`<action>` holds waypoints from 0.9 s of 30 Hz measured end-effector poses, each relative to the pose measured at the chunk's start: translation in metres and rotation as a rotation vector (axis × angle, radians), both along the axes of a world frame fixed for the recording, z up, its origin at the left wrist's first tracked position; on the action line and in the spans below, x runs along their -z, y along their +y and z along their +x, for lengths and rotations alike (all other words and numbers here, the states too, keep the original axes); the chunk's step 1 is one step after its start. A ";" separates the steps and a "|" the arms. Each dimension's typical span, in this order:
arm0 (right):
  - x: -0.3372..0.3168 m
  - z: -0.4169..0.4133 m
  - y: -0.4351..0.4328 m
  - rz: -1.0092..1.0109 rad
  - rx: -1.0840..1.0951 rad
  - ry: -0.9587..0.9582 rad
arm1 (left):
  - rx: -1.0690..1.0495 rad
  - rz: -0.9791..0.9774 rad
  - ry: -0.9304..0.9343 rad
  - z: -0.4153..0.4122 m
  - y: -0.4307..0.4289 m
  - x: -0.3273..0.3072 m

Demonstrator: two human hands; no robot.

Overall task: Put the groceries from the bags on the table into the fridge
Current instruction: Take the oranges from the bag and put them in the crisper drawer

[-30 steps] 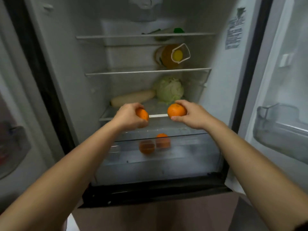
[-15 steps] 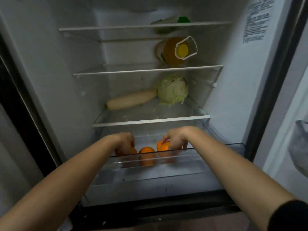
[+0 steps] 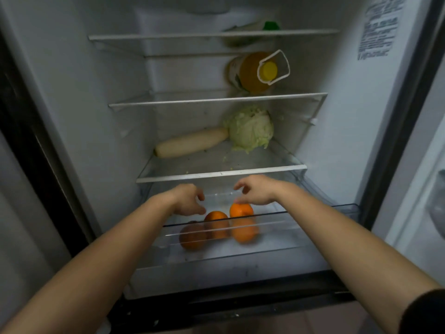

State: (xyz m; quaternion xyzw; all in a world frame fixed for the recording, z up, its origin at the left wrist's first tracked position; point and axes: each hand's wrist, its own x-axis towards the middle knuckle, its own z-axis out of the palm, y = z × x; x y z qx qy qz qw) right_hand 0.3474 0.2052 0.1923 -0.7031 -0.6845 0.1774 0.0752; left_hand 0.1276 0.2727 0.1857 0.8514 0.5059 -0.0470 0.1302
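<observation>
The fridge stands open in front of me. Its clear bottom drawer (image 3: 313, 227) is pulled out and holds several oranges (image 3: 241, 210), one at the left (image 3: 192, 237) dimmer behind the drawer's front wall. My left hand (image 3: 186, 200) hovers just above the drawer's left part, fingers apart, holding nothing. My right hand (image 3: 256, 190) hangs over the brightest orange with fingers spread, its fingertips at or just off the fruit's top.
On the shelf above the drawer lie a white radish (image 3: 190, 142) and a cabbage (image 3: 251, 127). A yellow-capped juice bottle (image 3: 255, 71) lies one shelf higher, and a green-capped carton (image 3: 250, 28) on the top shelf. The fridge door (image 3: 428, 165) stands open at the right.
A second ago each hand held an orange in front of the shelf. Both hands went down into the drawer, let the oranges go, and now lift with fingers apart.
</observation>
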 end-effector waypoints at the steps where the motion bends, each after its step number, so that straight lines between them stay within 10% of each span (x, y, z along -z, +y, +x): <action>1: -0.005 0.002 -0.003 0.110 0.010 -0.025 | -0.005 0.138 -0.060 -0.002 -0.002 -0.004; 8: -0.017 0.000 -0.025 0.691 0.155 -0.155 | -0.060 0.912 -0.454 -0.007 -0.028 -0.025; 27: 0.037 -0.036 -0.159 1.010 0.094 -0.133 | -0.353 1.142 -0.495 -0.058 -0.230 0.024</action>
